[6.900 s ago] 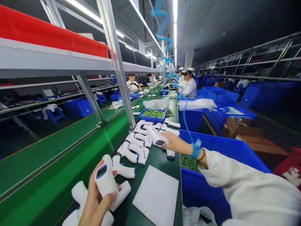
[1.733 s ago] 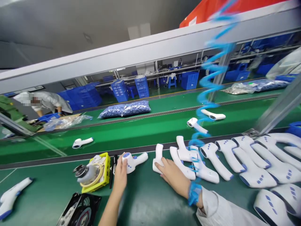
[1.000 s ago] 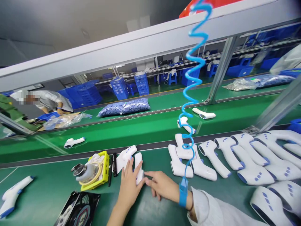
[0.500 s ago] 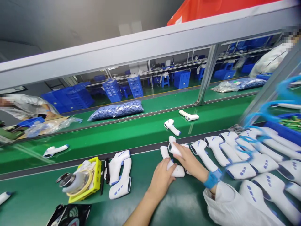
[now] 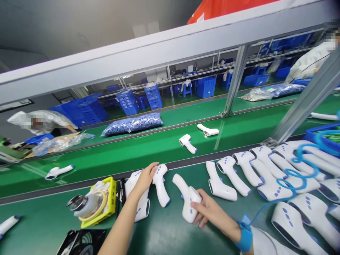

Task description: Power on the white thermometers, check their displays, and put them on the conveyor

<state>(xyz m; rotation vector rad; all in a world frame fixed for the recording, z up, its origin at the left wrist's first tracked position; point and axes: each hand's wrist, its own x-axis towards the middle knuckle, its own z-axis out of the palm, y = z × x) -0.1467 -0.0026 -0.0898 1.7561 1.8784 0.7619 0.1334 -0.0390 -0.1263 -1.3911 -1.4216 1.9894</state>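
Right hand (image 5: 212,212) now lower, curled fingers gripping white-and-blue plastic thermometer (image 5: 187,200) just above green bench mat (image 5: 164,237), left hand (image 5: 143,180) shifted across, open on 2nd white-and-blue thermometer (image 5: 143,207); keep grip snug, avoid knocking neighbours.

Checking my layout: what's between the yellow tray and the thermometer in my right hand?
Head view: slim black tools, the left hand on a white thermometer, then a second white thermometer.

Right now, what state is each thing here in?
Right hand: closed around a white thermometer
Left hand: resting on a second thermometer
Blue wrist strap: fastened around the right wrist
Clear bag of blue parts: full, lying on the far green belt
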